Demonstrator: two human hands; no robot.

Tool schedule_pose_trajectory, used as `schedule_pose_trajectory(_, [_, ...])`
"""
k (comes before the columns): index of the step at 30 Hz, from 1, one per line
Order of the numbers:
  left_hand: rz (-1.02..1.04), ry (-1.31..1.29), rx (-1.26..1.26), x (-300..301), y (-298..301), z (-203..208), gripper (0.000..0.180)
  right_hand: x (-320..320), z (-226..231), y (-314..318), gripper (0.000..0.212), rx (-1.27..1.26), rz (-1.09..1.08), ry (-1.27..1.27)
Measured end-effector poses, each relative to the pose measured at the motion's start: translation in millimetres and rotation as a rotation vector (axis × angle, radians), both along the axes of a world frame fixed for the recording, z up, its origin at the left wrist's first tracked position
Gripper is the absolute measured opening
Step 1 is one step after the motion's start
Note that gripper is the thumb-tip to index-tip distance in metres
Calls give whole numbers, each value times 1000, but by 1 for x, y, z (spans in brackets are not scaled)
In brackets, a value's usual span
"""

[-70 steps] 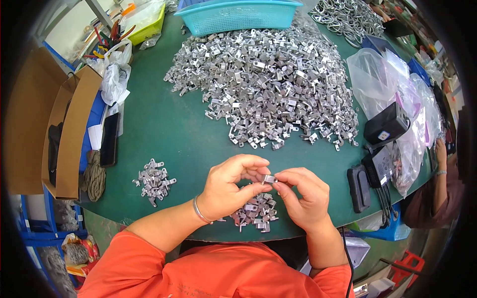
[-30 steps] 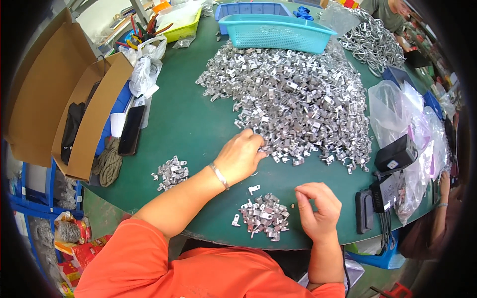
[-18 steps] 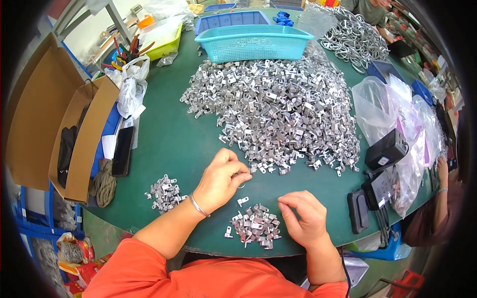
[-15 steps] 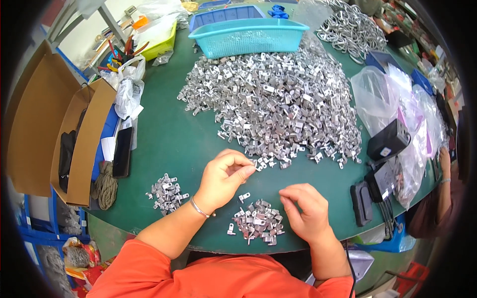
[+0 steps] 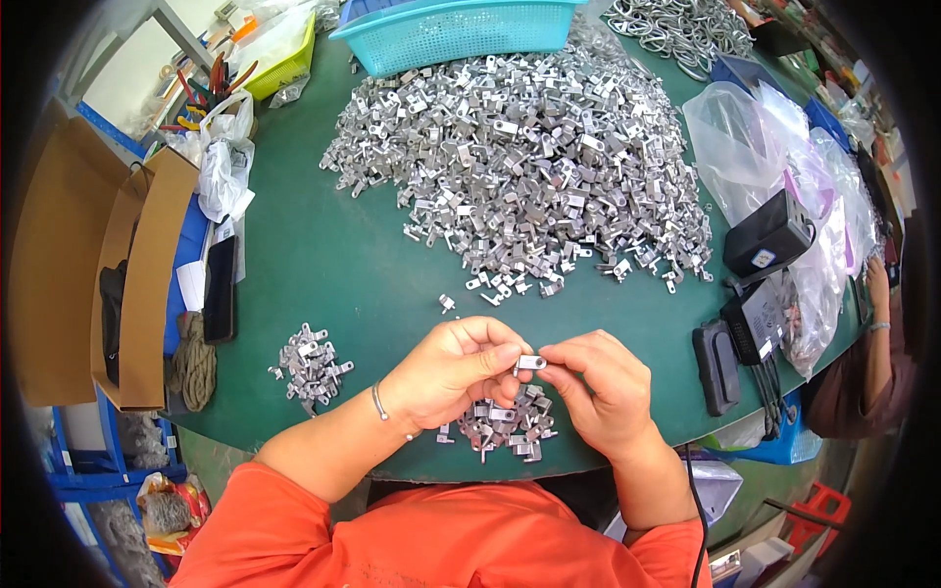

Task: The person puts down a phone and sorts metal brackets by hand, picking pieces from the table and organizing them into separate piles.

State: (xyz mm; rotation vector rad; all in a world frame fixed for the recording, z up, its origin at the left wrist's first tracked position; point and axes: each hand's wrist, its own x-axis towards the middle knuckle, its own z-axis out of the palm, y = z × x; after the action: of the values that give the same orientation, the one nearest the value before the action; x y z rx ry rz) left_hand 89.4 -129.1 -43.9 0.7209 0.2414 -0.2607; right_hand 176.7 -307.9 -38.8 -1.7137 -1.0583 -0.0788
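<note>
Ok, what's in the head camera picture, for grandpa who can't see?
Someone's left hand and right hand hold a small metal piece above a green table. Beyond lies a big heap of similar pieces; two small piles sit nearer.

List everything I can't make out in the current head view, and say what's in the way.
Head view:
Held metal piece: partly covered by the left hand; its fine details are too small.
Near heap: partly hidden by the left hand.
Turquoise basket: cut off by the upper edge.
Blue bin: hidden by the basket and upper edge.
</note>
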Motion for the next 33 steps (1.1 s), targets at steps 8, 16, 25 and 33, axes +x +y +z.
schedule_pose_trajectory(8, [36,-14,130,-3,0,5,18,1,0,0,18,34,10,-58])
schedule_pose_trajectory(16, [75,-82,337,-5,-5,8,17,0,1,-2,14,22,21,-20])
schedule_pose_trajectory(25, [279,-444,619,-4,-17,3,25,1,3,-4,15,48,-17,-11])
schedule_pose_trajectory(33, [264,-463,693,-6,-15,6,29,0,2,-1,17,120,23,-4])
